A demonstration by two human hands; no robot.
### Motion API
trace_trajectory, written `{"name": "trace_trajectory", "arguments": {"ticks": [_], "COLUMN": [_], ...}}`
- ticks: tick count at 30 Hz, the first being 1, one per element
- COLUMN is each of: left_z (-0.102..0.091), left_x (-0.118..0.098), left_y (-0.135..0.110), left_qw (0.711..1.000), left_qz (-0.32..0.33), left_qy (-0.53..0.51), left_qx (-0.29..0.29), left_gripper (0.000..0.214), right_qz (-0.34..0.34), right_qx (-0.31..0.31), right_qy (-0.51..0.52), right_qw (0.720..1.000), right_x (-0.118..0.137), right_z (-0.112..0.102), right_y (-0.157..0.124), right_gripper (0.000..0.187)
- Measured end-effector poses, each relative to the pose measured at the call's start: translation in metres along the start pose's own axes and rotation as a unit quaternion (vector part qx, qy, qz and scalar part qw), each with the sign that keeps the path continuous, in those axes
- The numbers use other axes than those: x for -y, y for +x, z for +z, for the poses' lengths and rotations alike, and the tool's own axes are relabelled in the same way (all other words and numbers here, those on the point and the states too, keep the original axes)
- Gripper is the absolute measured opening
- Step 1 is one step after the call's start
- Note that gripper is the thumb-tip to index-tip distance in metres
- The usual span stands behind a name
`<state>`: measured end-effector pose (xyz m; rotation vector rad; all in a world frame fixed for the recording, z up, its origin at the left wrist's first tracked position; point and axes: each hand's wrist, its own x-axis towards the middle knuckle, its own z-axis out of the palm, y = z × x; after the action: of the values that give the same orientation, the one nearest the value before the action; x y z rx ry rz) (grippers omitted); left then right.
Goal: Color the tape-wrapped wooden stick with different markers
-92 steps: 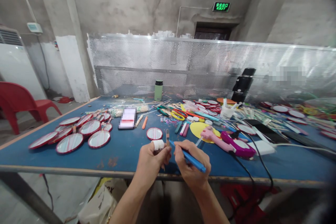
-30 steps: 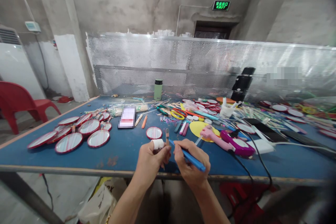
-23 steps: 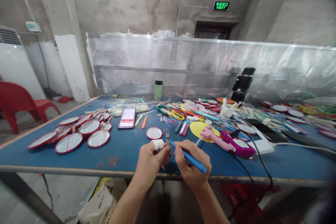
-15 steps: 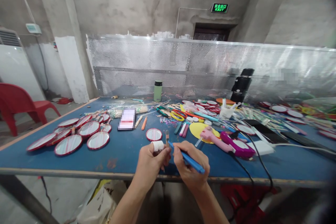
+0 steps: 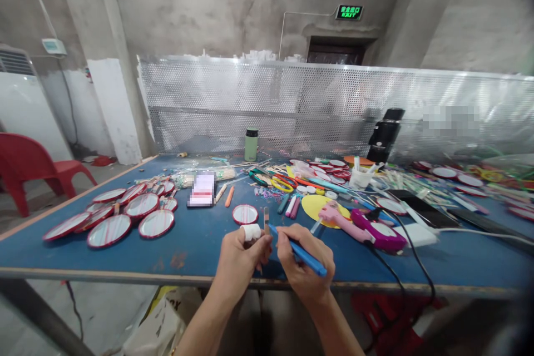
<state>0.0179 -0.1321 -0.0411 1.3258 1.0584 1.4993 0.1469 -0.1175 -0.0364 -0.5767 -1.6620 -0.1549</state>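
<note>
While the left grip [image 5: 240, 253] holds one stick [image 5: 266, 218], the right [image 5: 303, 271] holds one pen [image 5: 312, 262].

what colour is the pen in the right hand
Blue; the pen shows in the head view.

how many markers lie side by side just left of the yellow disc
3: teal marker at left, white-and-pink marker between, pink marker nearest the yellow disc, all beyond the right hand. Clutter behind may hide others.

Forearms [image 5: 209, 311] slant inward, left fingers [image 5: 261, 246] pinched, right fingers [image 5: 285, 249] curled just beside.
</note>
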Motion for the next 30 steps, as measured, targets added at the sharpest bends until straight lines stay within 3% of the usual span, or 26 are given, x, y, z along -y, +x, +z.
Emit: {"name": "trace_trajectory", "arguments": {"ticks": [30], "left_z": [0.0003], "left_x": [-0.0033], "left_y": [-0.0016], "left_qw": [1.0], "left_qz": [-0.011], "left_qy": [-0.007], "left_qx": [-0.009], "left_gripper": [0.024], "right_qz": [0.007], "right_qx": [0.007], "right_qy": [0.007], "right_qw": [1.0], "right_x": [0.0007], "right_z": [-0.0006], "right_y": [-0.0008], "right_gripper": [0.011]}}
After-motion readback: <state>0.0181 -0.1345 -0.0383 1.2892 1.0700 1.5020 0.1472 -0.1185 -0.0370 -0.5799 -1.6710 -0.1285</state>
